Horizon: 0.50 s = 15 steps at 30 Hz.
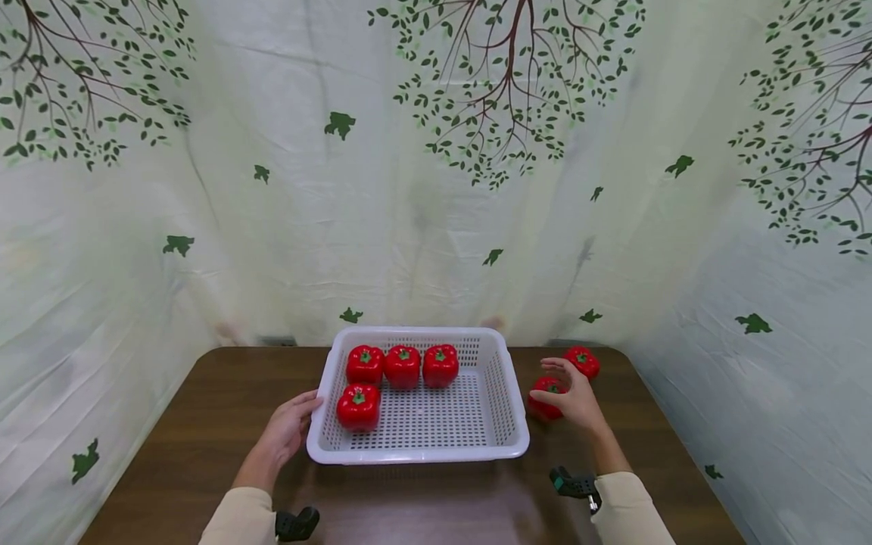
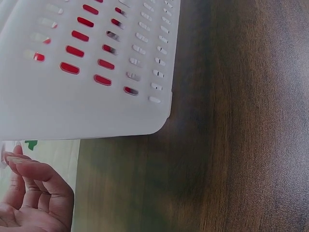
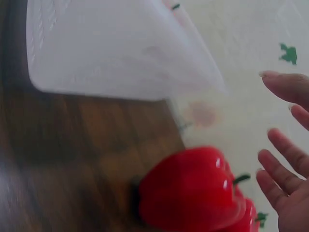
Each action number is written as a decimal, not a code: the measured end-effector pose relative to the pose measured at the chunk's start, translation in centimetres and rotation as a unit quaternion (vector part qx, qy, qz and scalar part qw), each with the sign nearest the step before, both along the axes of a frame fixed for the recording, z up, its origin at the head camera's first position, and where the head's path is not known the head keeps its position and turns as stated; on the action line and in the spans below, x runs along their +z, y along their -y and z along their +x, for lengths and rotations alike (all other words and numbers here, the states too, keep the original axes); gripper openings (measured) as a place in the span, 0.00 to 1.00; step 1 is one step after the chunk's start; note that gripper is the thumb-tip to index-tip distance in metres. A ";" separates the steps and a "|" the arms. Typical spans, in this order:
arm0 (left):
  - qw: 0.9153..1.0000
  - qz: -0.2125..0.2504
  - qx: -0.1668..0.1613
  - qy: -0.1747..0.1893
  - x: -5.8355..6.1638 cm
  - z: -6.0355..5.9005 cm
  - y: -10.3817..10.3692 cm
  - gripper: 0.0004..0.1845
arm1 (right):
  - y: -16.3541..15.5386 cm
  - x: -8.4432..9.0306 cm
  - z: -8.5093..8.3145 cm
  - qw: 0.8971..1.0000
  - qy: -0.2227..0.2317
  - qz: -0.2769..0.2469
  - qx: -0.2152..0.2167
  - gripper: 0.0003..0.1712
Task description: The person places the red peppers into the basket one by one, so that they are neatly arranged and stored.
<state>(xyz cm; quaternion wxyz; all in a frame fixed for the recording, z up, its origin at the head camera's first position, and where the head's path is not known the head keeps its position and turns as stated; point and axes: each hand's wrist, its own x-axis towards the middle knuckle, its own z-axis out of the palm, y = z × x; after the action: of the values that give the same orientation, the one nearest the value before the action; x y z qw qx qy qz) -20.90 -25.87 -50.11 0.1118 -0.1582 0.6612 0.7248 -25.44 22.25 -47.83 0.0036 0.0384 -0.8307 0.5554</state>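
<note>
Right hand point(image 1: 576, 400) hovers over the near red pepper point(image 1: 543, 399) on the table point(image 1: 204, 424), just right of the white basket point(image 1: 415, 453). Fingers spread and relaxed, nothing gripped; in the right wrist view the fingertips point(image 3: 275, 79) sit beside the pepper point(image 3: 190, 191), a gap showing, so not closed on it. From the head view I can't tell if the palm touches it.

That pepper stands upright, green stem up. It's blocky, no clear long axis. A second loose pepper point(image 1: 583, 361) sits just beyond it, farther and slightly right, also stem up.

Left hand point(image 1: 289, 428) is at the basket's near-left corner, fingers loosely extended toward the rim; holding nothing. The left wrist view shows the open palm point(image 2: 29, 203) clear of the basket wall point(image 2: 87, 111).

The basket's long axis runs left-right. Inside: three peppers in a row along the far wall point(image 1: 365, 364) point(image 1: 403, 365) point(image 1: 440, 365), a fourth point(image 1: 358, 406) nearer, at the left. All stems up.
</note>
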 end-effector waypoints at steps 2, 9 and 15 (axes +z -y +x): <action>1.000 0.001 -0.002 -0.002 0.1 0.0 0.0 0.33 | -0.5 -0.3 0.0 1.000 0.006 0.005 -0.008 0.37; 1.000 -0.001 -0.006 -0.002 0.0 0.1 0.0 0.33 | -1.6 -2.0 -0.3 0.999 -0.004 0.020 -0.032 0.39; 1.000 0.003 -0.010 -0.005 0.1 0.2 0.0 0.33 | -1.9 -3.2 -0.4 0.998 0.015 0.017 -0.054 0.42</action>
<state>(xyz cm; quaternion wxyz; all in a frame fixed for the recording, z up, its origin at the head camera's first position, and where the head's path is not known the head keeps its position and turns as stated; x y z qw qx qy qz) -20.74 -25.90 -50.05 0.1164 -0.1474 0.6614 0.7261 -25.79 24.19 -51.04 0.0204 -0.0147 -0.8408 0.5408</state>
